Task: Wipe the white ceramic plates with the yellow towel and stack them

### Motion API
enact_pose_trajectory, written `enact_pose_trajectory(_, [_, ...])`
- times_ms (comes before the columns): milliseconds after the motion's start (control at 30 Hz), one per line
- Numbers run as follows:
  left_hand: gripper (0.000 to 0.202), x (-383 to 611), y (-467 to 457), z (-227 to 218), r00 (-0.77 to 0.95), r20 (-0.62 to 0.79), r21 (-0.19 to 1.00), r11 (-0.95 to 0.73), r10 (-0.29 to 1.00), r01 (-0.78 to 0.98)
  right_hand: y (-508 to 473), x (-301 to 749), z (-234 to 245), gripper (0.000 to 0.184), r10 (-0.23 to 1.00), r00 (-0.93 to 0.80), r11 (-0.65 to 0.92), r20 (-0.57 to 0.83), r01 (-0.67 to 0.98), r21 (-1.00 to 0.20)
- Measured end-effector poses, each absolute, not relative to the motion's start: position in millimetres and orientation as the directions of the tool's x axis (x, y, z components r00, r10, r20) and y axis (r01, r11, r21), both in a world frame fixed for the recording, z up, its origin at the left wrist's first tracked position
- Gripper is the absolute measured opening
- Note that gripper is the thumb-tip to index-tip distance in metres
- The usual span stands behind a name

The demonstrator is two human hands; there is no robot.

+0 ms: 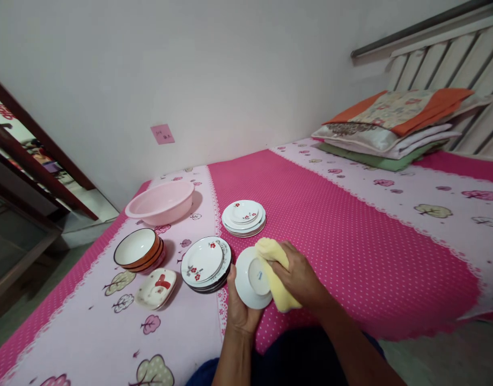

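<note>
My left hand grips a small white plate by its edge, underside facing up, with a blue mark inside the foot ring. Bunched in my right hand is a yellow cloth, pressed against the plate's right side. Just left of the held plate stands a stack of plates with red flowers and dark rims. Beyond it sits a second stack of white plates, also with red flowers.
On the left of the bed are a pink basin, stacked orange-brown bowls and a squarish dish with a red design. Folded bedding lies at the far right, before a radiator. A wall borders the bed's far side.
</note>
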State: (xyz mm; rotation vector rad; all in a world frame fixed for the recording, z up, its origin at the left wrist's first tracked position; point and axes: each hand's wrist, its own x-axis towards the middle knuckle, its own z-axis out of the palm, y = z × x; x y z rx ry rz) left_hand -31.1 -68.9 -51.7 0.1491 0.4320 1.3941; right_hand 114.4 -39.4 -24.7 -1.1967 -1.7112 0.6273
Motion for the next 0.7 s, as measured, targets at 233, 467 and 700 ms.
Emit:
enact_pose_trajectory(233, [0.050,-26.7,-66.3,-50.9,0.038,-0.212,0.328,0.108,0.976,-0.938,-41.0,111.8,-30.0,0.020,0.981,-0.089,0.190,0.171,0.602,-0.776])
enact_pose_trajectory(467, [0.052,-27.3,-61.3,-53.5,0.011,-0.246,0.316,0.090,0.969,-0.944,-41.0,123.5,-26.1,0.022,0.965,-0.257,0.196,0.062,0.538,-0.820])
enact_pose_trajectory(700, [0.053,-29.8,-57.2,-57.7,-0.052,-0.287,0.357,0.056,0.956,-0.932,-57.7,124.2,-9.7,0.021,0.901,-0.432,0.101,-0.046,0.311,-0.945])
